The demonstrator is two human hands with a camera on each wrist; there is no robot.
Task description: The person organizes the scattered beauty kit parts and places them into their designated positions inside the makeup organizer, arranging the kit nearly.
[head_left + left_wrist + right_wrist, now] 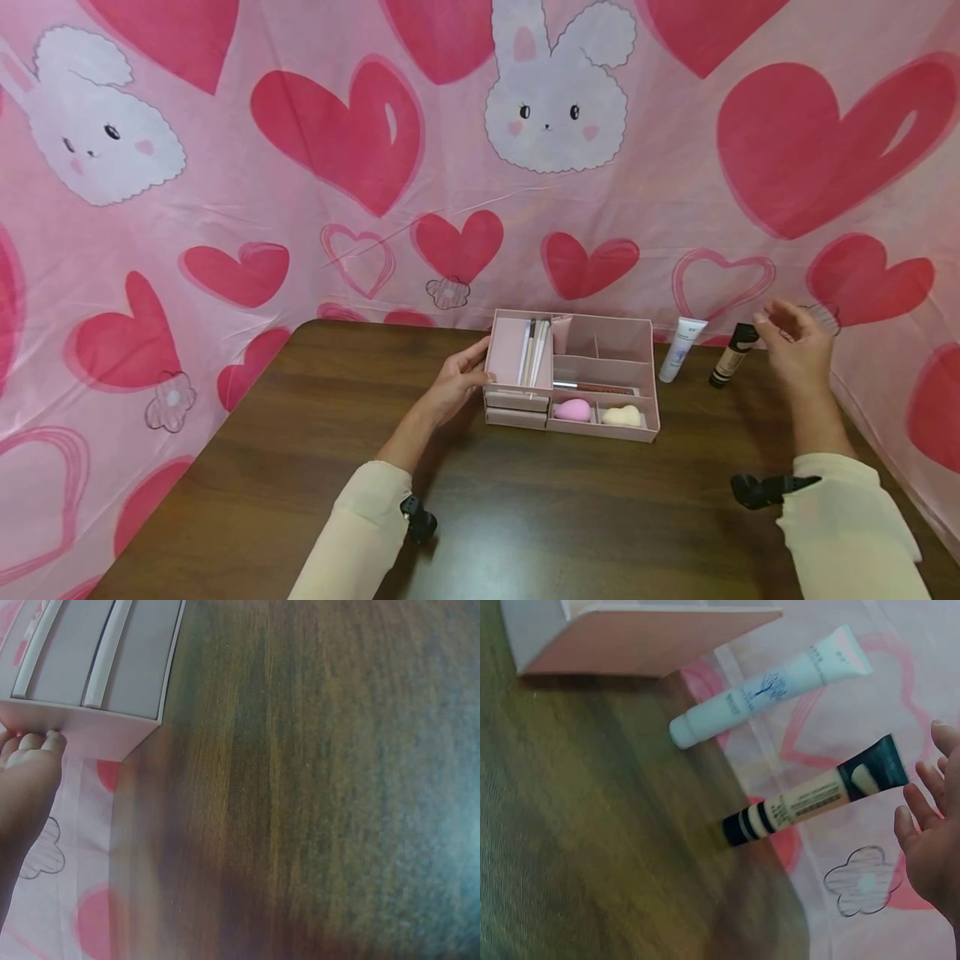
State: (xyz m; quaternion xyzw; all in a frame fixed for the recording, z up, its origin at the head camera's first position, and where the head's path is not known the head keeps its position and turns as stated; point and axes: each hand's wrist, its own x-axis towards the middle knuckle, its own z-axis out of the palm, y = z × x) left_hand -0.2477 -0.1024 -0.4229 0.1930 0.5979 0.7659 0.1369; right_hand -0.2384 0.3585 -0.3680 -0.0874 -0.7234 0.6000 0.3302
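Observation:
A pink desk organizer [600,433] stands on the table, with drawers at its left front. My left hand [459,379] rests against its left side, thumb near the front corner; in the left wrist view the fingertips [54,739] touch that side wall. Several brushes [534,354] lie on its upper left part. A pink makeup sponge [573,410] and a cream one [621,416] sit in the front compartments. My right hand [798,350] is beside a black and beige tube [732,356], fingers loosely bent and holding nothing. A white tube [681,350] stands on its cap between that tube and the organizer.
The wooden table [525,517] runs up to a pink cloth backdrop [450,183] with hearts and rabbits. A reddish-brown pencil-like stick [600,388] lies in the organizer's middle compartment. A pink tube [561,333] leans in a rear compartment.

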